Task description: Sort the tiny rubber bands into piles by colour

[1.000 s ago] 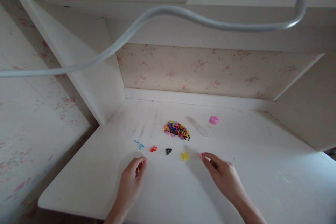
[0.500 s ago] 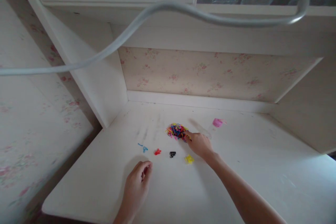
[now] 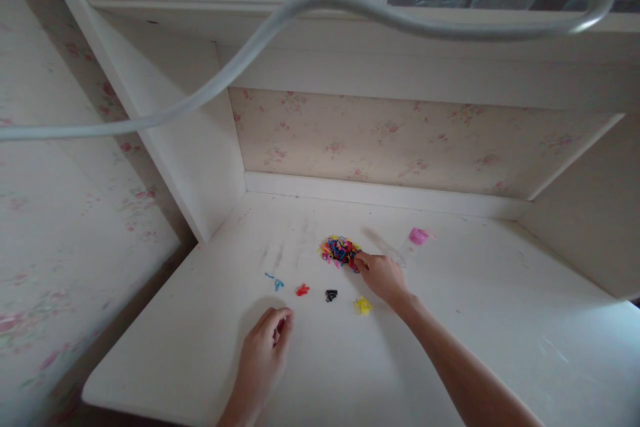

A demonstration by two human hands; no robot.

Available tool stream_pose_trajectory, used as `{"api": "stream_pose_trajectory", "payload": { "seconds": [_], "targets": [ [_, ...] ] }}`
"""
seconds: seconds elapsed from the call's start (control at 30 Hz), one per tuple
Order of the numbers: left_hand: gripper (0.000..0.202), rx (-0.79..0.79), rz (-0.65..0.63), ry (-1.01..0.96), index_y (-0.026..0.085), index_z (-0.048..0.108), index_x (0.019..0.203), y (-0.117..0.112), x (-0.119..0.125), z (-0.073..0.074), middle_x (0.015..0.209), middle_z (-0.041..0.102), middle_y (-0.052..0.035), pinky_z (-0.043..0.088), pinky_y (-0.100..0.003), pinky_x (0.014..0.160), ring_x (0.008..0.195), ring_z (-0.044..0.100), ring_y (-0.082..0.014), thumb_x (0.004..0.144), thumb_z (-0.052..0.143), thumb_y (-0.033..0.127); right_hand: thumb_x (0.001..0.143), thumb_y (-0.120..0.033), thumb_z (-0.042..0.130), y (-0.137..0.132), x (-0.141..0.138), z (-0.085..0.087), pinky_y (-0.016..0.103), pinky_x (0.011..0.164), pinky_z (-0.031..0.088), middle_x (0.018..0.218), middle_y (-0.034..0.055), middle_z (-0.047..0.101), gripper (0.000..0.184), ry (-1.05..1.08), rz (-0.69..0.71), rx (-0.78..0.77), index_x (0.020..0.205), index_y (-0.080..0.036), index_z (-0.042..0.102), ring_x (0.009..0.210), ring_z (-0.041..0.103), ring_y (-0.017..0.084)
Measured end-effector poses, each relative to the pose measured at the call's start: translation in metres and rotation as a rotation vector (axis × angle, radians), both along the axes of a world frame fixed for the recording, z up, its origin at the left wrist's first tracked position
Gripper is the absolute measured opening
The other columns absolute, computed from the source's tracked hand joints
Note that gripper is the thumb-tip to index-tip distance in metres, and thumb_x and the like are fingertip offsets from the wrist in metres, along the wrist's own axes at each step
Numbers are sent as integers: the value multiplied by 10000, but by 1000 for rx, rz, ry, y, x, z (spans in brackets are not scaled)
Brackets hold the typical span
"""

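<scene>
– How are the hands placed?
– Nearest, the left hand is held loosely curled above the desk; whether anything is kept inside it cannot be told. Just beyond, four small groups are laid out in a rough row: blue bands, red bands, black bands and yellow bands.
– And the right hand?
– Its fingertips are set at the right edge of the mixed heap, farther back on the desk; whether a band is pinched there cannot be seen.
– How would such a band be handled?
– Very light, soft and springy, it may be judged; little could be broken, but neighbours might be dragged along. It would best be pinched by a loose loop at the heap's rim.
– What of the surface and the room?
– The desk is white, flat and marked by greyish smudges. Beyond the heap, to its right, a pink item is seen. At the back, the recess is lined with floral wallpaper.
</scene>
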State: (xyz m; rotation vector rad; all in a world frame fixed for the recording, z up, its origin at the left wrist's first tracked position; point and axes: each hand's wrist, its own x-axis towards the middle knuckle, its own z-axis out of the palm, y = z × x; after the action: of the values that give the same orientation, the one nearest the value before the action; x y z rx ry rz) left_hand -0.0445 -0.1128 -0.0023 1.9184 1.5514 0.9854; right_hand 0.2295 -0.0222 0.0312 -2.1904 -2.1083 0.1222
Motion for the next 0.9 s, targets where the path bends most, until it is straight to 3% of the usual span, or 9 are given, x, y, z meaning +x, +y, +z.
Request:
{"api": "stream_pose_trajectory", "payload": {
  "seconds": [0.53, 0.9],
  "targets": [
    [258, 11, -5, 17, 203, 630, 945, 1, 0, -2, 759, 630, -17, 451, -218, 600, 631, 571, -127, 909, 426, 358, 912, -433, 331, -2, 22, -7, 222, 588, 336, 822, 10, 722, 395, 181, -8, 97, 981, -300, 697, 741, 642, 166],
    [279, 14, -11, 47, 206, 637, 973, 0, 0, 1, 758, 637, -23, 458, -220, 604, 639, 577, -130, 911, 417, 367, 884, -420, 385, -7, 30, -16, 229, 599, 351, 764, 9, 719, 354, 240, -1, 71, 941, -294, 710, 704, 641, 168]
  ]
}}
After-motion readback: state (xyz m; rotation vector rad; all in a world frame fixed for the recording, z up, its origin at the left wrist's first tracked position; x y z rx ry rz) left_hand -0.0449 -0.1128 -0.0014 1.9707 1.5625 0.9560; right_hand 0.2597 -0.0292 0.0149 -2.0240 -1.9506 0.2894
